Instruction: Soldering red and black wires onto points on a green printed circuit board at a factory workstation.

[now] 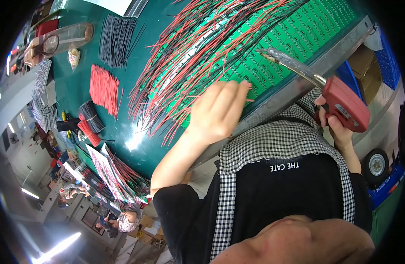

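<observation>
My left hand [217, 110] is closed, its fingers bent down over the near edge of a panel of green circuit boards [299, 42]. A thin red wire [250, 100] pokes out past its fingertips; most of that wire is hidden by the hand. My right hand [338, 130] grips a red pistol-shaped soldering iron [349, 105] by its handle. The iron's metal tip points left and lies over the boards, apart from my left hand. Many red and black wires [180, 66] fan across the left part of the panel.
On the green table [134, 88] lie a stack of black wires [116, 42], a stack of red wires [104, 90] and tied bundles [89, 130]. Clear goggles [57, 42] rest at the far left. A metal rail [343, 46] runs along the near edge. Other people sit in the background.
</observation>
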The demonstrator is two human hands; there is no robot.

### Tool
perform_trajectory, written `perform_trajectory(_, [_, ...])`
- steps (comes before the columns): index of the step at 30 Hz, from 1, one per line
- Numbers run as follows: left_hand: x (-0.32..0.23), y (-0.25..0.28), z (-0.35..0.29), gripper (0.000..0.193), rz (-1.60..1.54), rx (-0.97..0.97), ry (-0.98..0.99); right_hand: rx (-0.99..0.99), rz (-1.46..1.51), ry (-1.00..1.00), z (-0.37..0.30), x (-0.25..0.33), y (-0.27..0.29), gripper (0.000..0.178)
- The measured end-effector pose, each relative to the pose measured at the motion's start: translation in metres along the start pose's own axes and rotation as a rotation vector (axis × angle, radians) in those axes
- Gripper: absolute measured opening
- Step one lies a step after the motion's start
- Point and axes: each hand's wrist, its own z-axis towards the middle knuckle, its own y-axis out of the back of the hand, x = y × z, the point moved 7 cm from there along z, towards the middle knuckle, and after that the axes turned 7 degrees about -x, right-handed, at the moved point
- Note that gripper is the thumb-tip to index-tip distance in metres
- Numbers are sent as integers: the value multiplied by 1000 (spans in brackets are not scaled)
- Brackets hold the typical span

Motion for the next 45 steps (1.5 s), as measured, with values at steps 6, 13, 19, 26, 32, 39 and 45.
perform_trajectory(6, [16, -29, 8, 28, 71, 213, 134, 32, 7, -13, -1, -2, 1, 55])
perform_trajectory(13, [23, -25, 11, 30, 59, 154, 209, 100, -111, -60, 2, -4, -5, 56])
perform_trajectory(19, [18, -22, 12, 29, 100, 200, 232, 122, -126, -68, 9, 2, -15, 55])
perform_trajectory(26, [22, -22, 12, 29, 64, 216, 257, 70, -33, -179, 10, -4, -15, 67])
perform_trajectory(32, [30, -20, 9, 26, -49, 132, 268, 55, 4, -133, 9, -7, -13, 67])
perform_trajectory(39, [28, -20, 9, 26, -42, 154, 251, 62, -19, -146, 8, -9, -12, 67])
perform_trajectory(45, [23, -22, 9, 27, 10, 186, 236, 30, -62, -139, 10, -7, -14, 65])
